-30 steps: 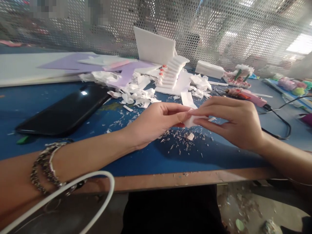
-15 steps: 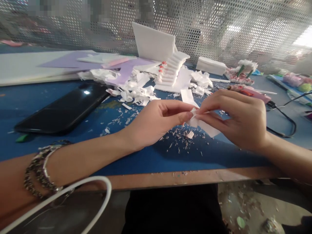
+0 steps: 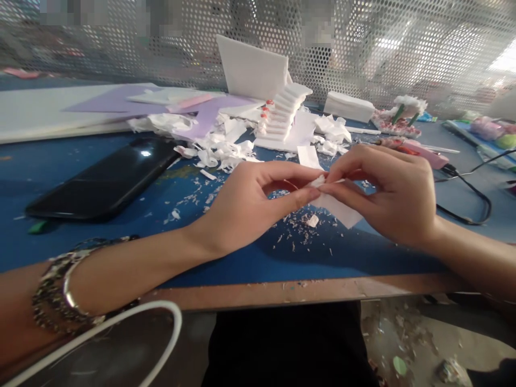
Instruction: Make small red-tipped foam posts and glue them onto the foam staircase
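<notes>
Fingertips of two hands meet over the blue table (image 3: 100,236), just inside its worn brown front edge, which runs across at 6 o'clock. The left hand (image 3: 250,207) pinches a small white paper piece (image 3: 336,207) between thumb and forefinger; the right hand (image 3: 387,193), at 3 o'clock of it, pinches the same piece from the other side, its remaining fingers curled loosely. The piece is thin and flat, with one angular corner hanging below the right fingers, clear of the tabletop.

Open blue surface lies at 6 o'clock of the hands, up to the table edge, and at 9 o'clock beyond the left forearm. Directly under the hands the surface is dusted with fine white shavings (image 3: 300,231) (too many and too small to count).

At 9 to 10 o'clock lies one glossy black phone (image 3: 105,180), flat, well apart from the hands. At 12 o'clock stands one white foam staircase model (image 3: 282,121), stepped, with an upright white panel behind it and crumpled white paper scraps (image 3: 226,153) heaped at its left. Lilac sheets (image 3: 121,99) lie flat at 10 o'clock. A perforated metal screen (image 3: 403,48) closes the far edge. At 2 to 3 o'clock one black cable (image 3: 475,196) loops across the table. Beaded bracelets (image 3: 56,290) circle the left wrist, with a white cord (image 3: 153,309) curving just below.
</notes>
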Demonstrator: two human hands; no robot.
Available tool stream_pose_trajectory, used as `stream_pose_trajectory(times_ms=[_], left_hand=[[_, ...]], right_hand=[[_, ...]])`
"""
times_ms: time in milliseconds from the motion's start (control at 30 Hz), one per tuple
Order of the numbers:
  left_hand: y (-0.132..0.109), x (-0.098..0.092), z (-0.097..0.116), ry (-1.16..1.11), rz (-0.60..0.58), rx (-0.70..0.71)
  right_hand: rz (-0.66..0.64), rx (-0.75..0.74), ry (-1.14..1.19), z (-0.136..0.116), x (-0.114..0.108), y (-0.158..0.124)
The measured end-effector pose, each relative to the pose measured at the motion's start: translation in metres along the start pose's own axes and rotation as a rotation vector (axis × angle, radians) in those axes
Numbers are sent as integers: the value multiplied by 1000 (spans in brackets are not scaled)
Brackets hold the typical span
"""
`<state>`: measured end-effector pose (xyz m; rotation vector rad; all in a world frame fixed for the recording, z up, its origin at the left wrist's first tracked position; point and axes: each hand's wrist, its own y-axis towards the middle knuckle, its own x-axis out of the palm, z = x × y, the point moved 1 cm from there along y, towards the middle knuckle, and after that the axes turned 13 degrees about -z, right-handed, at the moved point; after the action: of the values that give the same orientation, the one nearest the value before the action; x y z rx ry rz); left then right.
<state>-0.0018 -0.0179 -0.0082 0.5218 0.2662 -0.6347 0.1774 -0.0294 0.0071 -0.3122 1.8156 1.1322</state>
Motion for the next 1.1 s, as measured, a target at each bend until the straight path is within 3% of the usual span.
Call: stream_pose_trajectory(times_ms=[333,700,900,1100], left_hand=[[2,-3,-1,-105,29,14],[5,-4,-14,-391,-91,50],[4,-4,-9,-262,-20,45],[0,-5,-3,27,85,32]], right_hand=[[42,159,265,1,0,3],[-33,159,572,2,4,2],[26,97,495,2,4,1],[17,83,465,3,4,2]])
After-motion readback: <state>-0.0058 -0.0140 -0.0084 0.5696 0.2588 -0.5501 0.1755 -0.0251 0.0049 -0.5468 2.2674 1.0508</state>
